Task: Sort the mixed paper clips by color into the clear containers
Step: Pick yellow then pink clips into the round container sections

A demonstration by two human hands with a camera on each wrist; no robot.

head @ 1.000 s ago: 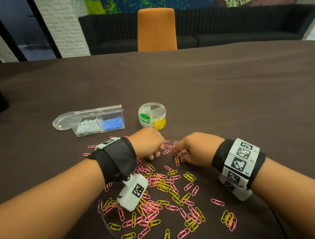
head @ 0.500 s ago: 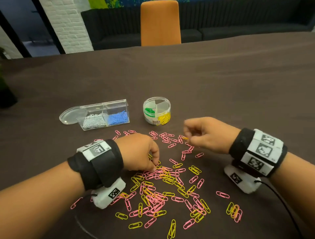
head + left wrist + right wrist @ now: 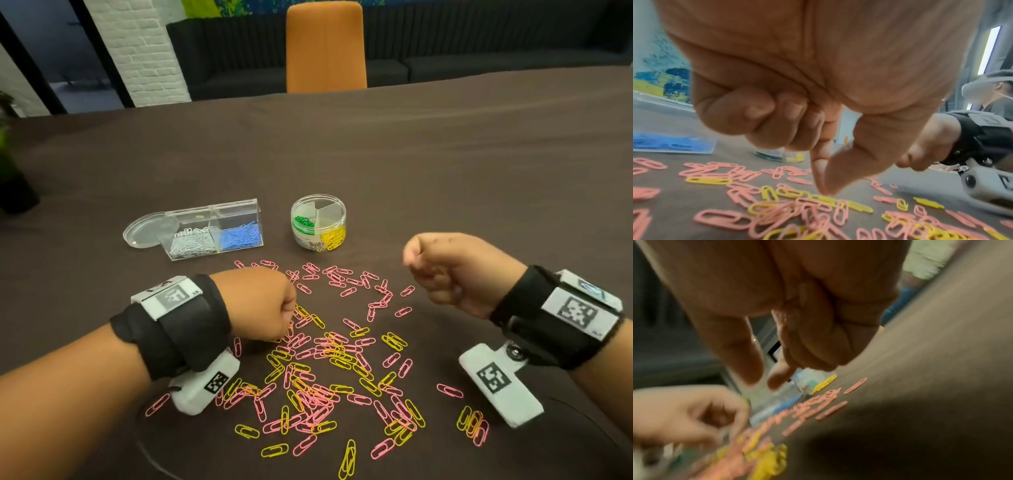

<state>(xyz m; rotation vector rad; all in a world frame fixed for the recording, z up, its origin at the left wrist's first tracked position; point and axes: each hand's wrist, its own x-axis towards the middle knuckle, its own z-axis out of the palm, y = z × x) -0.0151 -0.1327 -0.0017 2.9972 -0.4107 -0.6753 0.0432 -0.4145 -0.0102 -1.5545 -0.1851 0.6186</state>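
Pink and yellow paper clips (image 3: 325,370) lie scattered on the dark tablecloth. My left hand (image 3: 291,317) is down on the pile's left edge. In the left wrist view its thumb and index finger (image 3: 824,191) pinch together on a yellow clip (image 3: 838,201), and the other fingers are curled. My right hand (image 3: 411,263) is raised above the clips, curled into a fist, to the right of the round clear container (image 3: 318,222). That container holds green and yellow clips. In the blurred right wrist view a pinkish edge shows inside the curled fingers (image 3: 813,340).
A clear rectangular box (image 3: 214,228) with white and blue clips stands left of the round container, with a round lid (image 3: 147,229) beside it. An orange chair (image 3: 325,48) stands at the table's far edge. A few clips (image 3: 472,425) lie apart at the right.
My right hand has risen off the clips and moved up and right, closing into a fist. My left hand has pulled back toward me onto the pile's left edge.
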